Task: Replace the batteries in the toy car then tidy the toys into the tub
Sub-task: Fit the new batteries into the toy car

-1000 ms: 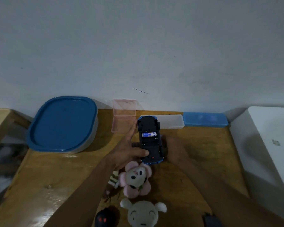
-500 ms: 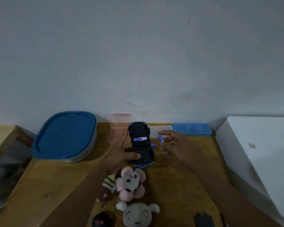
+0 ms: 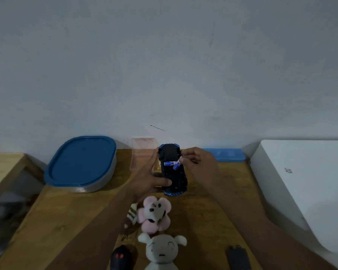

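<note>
The toy car [image 3: 174,178] is upside down, up off the counter [image 3: 66,221]. The left hand [image 3: 148,180] holds it round its side, thumb across the bottom. The right hand [image 3: 199,166] pinches a small blue battery [image 3: 176,166] and tips one end into the open battery hole. Another battery [image 3: 169,163] already lies flat in there, just beside it.

What could go wrong:
- The pinched battery is tilted. If it gets pushed down crooked, it may jam or pop back out.
- It could go in the wrong way round. I can't see the plus and minus marks, so I can't tell.
- Pushing hard could bump the flat battery loose.
- If the left hand lets the car tip, both batteries could fall and roll off the counter.

A flat black piece [image 3: 237,258], maybe the battery door, lies well apart near the front edge and could get forgotten. The tub [image 3: 90,189] has its blue lid [image 3: 82,160] on. The pink plush toy [image 3: 154,215] and the white plush mouse [image 3: 161,250] wait on the counter.
</note>
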Demonstrator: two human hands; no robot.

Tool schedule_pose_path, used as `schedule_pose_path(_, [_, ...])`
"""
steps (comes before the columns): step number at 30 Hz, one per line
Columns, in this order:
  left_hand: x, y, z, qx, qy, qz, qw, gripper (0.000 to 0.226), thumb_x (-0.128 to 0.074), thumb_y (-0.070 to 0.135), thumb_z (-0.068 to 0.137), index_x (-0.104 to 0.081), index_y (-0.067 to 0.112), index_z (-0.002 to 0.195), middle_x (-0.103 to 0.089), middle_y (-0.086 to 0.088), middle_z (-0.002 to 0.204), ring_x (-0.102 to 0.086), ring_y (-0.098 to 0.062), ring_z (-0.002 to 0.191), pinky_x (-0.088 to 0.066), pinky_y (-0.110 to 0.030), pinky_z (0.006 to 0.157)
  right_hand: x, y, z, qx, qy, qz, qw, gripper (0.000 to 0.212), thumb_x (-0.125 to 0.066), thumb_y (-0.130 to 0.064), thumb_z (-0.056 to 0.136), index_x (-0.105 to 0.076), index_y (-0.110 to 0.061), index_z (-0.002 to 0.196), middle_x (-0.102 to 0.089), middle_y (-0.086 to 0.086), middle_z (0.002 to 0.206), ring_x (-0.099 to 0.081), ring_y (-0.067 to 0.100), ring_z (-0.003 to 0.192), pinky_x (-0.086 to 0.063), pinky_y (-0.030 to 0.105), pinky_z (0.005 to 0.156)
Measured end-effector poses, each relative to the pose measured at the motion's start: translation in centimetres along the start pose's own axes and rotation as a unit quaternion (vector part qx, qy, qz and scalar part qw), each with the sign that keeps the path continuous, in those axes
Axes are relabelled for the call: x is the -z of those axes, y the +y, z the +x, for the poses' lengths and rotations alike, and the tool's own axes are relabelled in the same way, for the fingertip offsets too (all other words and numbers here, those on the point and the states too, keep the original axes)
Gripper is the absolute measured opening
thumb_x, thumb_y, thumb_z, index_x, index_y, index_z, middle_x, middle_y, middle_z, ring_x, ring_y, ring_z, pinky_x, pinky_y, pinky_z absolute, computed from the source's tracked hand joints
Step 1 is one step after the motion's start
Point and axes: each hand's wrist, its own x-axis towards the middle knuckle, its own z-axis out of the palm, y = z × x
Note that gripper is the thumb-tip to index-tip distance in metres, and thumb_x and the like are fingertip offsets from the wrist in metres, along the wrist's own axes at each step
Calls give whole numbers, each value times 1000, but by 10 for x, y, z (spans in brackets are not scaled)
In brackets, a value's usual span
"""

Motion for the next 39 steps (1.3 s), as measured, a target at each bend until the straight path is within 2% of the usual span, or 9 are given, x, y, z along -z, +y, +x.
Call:
schedule_pose_path(2, [-1,2,-1,-3,2,3,1000,104,-74,-14,68,-39,71,116,-67,-23,113,-65,-41,106,-49,-64,90,-3,-5,-2,36,23,-44,998,7,-72,-24,84,-70,-26,91,-69,-15,84,-65,-3,79,-52,10,70])
schedule_pose_path(7, [-7,9,-2,-6,2,11,1000,106,-68,-19,75,-31,63,130,-71,-8,108,-69,-32,102,-53,-57,87,-7,-15,-8,186,-53,-202,960,18,-61,-24,93,-69,-14,106,-72,2,102,-64,15,90,-49,24,83])
schedule_pose_path(14, [-9,15,-1,-7,-12,11,1000,108,-64,-20,77,-23,57,141,-70,-20,108,-68,-35,103,-54,-55,88,-9,-25,-1,246,-161,-324,899,31,-49,-11,96,-64,-9,123,-64,11,120,-54,27,110,-42,35,97])
schedule_pose_path(20, [-7,17,3,-1,-13,2,1000,110,-65,-22,76,-24,60,138,-69,-24,110,-68,-36,102,-55,-53,85,-10,-24,12,185,-130,-280,933,18,-56,-11,92,-72,-11,101,-71,8,102,-63,23,92,-49,35,87])
schedule_pose_path(24, [-7,13,6,-6,-8,2,1000,105,-65,-24,74,-33,59,130,-70,-21,110,-68,-35,103,-55,-53,85,-16,-21,18,160,-133,-315,926,18,-56,-10,91,-71,-13,99,-67,6,100,-61,23,91,-42,26,79])
schedule_pose_path(28, [-7,9,8,1,3,29,1000,107,-67,-22,74,-28,61,128,-74,-13,101,-71,-28,94,-58,-48,80,-23,-14,19,173,-155,-378,896,21,-53,-10,92,-69,-12,105,-64,9,103,-59,26,92,-34,25,73])
schedule_pose_path(32, [-4,5,14,26,6,26,999,111,-68,-21,74,-22,55,142,-71,-21,103,-70,-32,96,-57,-50,83,-25,-9,21,155,-156,-378,899,20,-53,-9,92,-68,-12,106,-65,9,106,-60,25,94,-36,26,74])
schedule_pose_path(37, [4,-5,20,28,-6,-26,999,102,-61,-25,75,-31,42,144,-69,-21,113,-68,-36,103,-56,-51,82,-31,-6,26,82,-134,-266,951,17,-58,-12,92,-72,-11,102,-69,8,106,-62,21,95,-50,31,90])
schedule_pose_path(39, [9,-8,21,36,-6,-50,998,102,-59,-26,75,-33,49,138,-67,-24,113,-67,-38,103,-56,-53,83,-30,-1,31,33,-108,-185,976,17,-63,-14,90,-72,-13,104,-69,5,110,-64,17,96,-52,29,91])
